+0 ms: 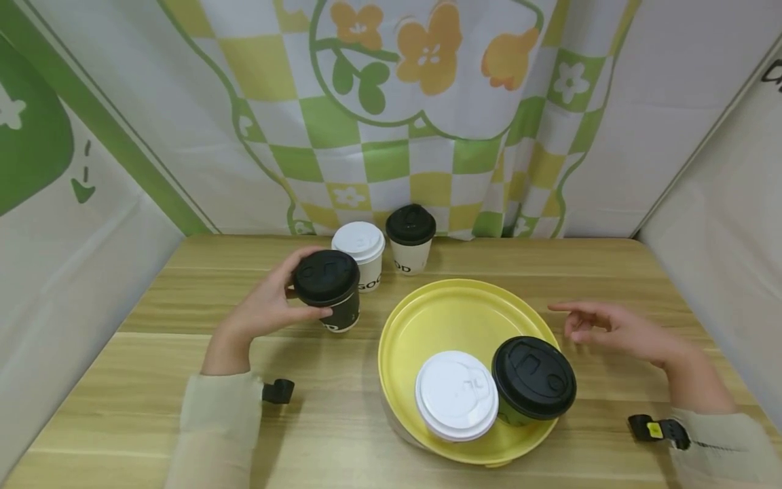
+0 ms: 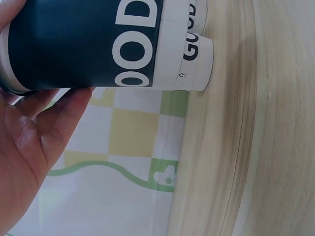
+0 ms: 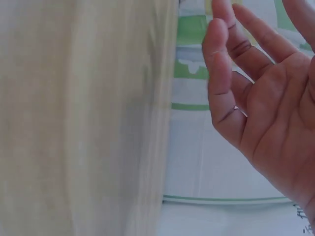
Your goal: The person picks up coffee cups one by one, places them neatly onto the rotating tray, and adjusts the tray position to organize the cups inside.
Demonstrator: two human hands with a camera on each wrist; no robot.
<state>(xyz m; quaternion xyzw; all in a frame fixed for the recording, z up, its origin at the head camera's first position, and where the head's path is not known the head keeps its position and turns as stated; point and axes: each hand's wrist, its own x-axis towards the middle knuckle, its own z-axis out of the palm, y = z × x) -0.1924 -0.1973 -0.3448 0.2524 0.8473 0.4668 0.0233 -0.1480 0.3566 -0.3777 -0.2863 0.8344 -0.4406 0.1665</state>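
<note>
My left hand (image 1: 265,305) grips a dark paper coffee cup (image 1: 342,312) with a black lid, thumb on the near side and fingers round the far side. In the left wrist view white lettering shows on that dark cup (image 2: 83,44), which looks raised off the table. Right of the yellow round tray (image 1: 452,309), my right hand (image 1: 623,329) hovers with loosely bent fingers and holds nothing. On the tray stand a white-lidded cup (image 1: 456,394) and a black-lidded cup (image 1: 533,377), side by side near its front right.
Behind the held cup stand a white cup with a white lid (image 1: 359,244) and a white cup with a black lid (image 1: 411,238). A checked, flowered curtain (image 1: 379,149) hangs at the back edge of the wooden table (image 1: 330,421). Pale fabric walls flank both sides.
</note>
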